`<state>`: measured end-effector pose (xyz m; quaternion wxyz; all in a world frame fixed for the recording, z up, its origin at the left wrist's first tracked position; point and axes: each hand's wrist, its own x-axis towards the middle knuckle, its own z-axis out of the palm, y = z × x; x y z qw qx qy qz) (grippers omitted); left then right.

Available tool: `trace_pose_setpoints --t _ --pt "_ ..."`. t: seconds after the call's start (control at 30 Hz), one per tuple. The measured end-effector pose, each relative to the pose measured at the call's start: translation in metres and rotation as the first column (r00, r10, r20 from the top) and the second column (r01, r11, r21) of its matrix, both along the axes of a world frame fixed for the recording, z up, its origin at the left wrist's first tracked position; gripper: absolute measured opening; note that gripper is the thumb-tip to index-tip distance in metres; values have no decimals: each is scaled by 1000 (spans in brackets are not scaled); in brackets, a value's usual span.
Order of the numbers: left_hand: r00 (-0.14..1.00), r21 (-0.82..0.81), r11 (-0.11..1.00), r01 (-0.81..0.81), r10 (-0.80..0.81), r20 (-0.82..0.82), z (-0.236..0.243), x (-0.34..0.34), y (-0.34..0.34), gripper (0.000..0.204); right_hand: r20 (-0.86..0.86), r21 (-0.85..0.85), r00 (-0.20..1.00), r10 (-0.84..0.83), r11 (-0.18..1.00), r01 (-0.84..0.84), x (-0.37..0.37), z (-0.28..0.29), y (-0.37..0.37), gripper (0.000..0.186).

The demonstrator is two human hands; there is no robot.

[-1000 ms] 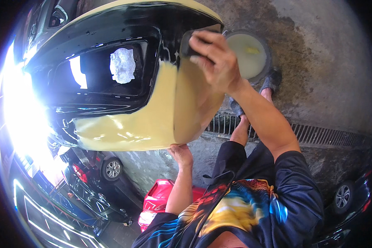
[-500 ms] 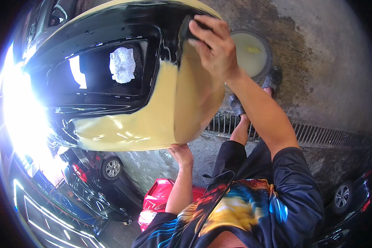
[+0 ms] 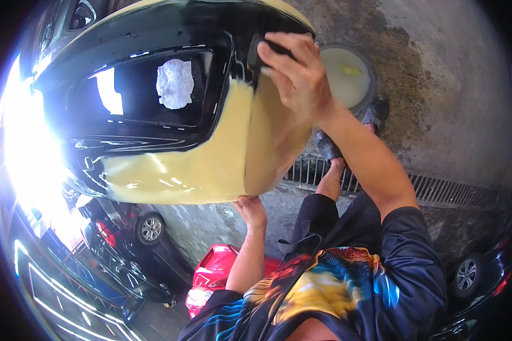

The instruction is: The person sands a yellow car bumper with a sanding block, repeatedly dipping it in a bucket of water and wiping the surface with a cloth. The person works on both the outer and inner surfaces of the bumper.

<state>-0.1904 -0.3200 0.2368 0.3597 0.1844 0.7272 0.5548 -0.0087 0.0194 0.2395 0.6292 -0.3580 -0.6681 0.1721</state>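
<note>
A large glossy black car bumper [image 3: 216,96] with pale yellow coated areas [image 3: 182,176] fills the upper left. My right hand [image 3: 298,74] is closed around a dark sanding block [image 3: 257,54], pressed against the bumper's right-hand corner where black meets yellow. My left hand [image 3: 250,211] grips the bumper's lower edge from below; its fingertips are partly hidden behind the edge. A silvery patch [image 3: 175,84] shows in the recessed black panel.
A round tub of cloudy liquid [image 3: 347,79] with a yellow piece in it stands on the wet concrete floor beside my feet. A drain grate [image 3: 438,188] crosses the floor. A red car part [image 3: 216,267] lies below my left arm; dark cars stand at both sides.
The bumper has shifted slightly to the right in view. My right hand and the sanding block have slid a little down along the corner. My left hand keeps its place at the edge.
</note>
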Motion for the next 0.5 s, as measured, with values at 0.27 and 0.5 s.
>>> trace_pose_setpoints --t 0.27,0.5 --pt "999 0 999 35 -35 -10 -1 -1 -2 111 81 -20 997 -16 1000 18 -6 7 5 48" --pt "999 -27 1000 -15 14 -47 -5 3 -3 112 140 55 990 -16 998 9 -6 10 17 46"
